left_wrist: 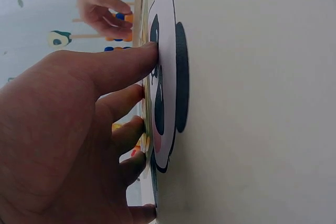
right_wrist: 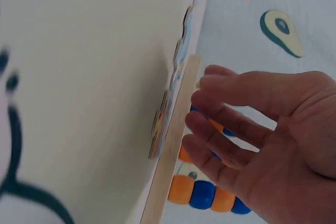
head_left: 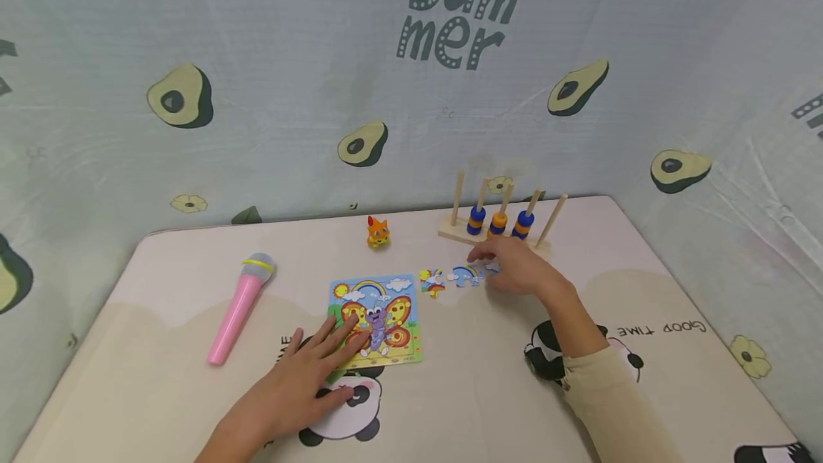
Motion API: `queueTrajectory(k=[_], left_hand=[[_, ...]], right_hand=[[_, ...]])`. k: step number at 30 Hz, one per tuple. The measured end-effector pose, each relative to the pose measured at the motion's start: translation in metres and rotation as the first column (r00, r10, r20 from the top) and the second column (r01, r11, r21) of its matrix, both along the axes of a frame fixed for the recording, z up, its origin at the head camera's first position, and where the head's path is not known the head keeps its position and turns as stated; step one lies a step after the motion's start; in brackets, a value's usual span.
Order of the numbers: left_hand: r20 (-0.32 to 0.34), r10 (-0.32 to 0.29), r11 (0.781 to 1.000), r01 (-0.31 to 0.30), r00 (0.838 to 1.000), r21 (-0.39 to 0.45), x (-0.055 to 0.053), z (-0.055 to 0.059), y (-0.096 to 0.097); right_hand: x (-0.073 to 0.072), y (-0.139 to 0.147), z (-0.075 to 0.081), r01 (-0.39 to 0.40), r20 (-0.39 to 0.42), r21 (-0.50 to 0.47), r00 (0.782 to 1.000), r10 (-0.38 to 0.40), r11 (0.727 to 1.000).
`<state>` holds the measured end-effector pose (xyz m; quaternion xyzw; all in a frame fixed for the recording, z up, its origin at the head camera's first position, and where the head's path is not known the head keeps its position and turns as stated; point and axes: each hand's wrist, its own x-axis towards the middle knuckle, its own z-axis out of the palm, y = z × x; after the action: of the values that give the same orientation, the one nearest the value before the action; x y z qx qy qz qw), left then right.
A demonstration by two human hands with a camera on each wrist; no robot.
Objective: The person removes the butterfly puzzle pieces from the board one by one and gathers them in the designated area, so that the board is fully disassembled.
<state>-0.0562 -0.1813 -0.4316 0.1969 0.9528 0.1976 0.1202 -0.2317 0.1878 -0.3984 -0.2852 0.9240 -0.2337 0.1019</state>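
Observation:
My left hand [head_left: 298, 381] lies with spread fingers across the lower left of a butterfly jigsaw puzzle [head_left: 401, 293], its thumb on the panda print of the cloth. In the left wrist view, the fingertips [left_wrist: 137, 125] rest at the puzzle's edge. Right of the board lie loose jigsaw pieces: a colourful one [head_left: 433, 281], a rainbow one [head_left: 465, 276], and another [head_left: 492, 267] partly behind my right hand [head_left: 517, 266]. That hand hovers close over the pieces, fingers loosely bent; the right wrist view shows nothing between thumb and fingers.
Just behind my right hand stands a wooden peg rack [head_left: 458, 230] with blue and orange beads. A small orange toy figure [head_left: 378, 233] sits behind the puzzle. A pink toy microphone [head_left: 239, 313] lies at the left. A printed cloth wall [head_left: 289, 163] rises behind the table.

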Motion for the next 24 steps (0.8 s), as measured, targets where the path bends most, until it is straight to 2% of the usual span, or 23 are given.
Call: queueTrajectory(k=[6,12,19,24], left_hand=[[0.018,-0.005,1.0,0.005,1.0,-0.004,-0.001,0.002,0.001],[0.004,-0.015,1.0,0.015,1.0,-0.005,-0.001,0.003,0.0],[-0.016,-0.049,0.998,0.048,0.999,-0.03,0.001,0.005,-0.001],[-0.096,-0.117,0.993,0.113,0.988,-0.044,0.01,0.005,-0.008]], right_hand=[[0.007,-0.015,0.001,-0.065,0.004,-0.135,0.998,0.066,0.989],[0.012,-0.034,0.0,-0.084,0.057,-0.249,0.993,0.101,0.965],[0.02,-0.062,0.0,-0.111,0.103,-0.284,0.984,0.145,0.952],[0.027,-0.083,0.001,-0.144,0.127,-0.283,0.974,0.186,0.948]])
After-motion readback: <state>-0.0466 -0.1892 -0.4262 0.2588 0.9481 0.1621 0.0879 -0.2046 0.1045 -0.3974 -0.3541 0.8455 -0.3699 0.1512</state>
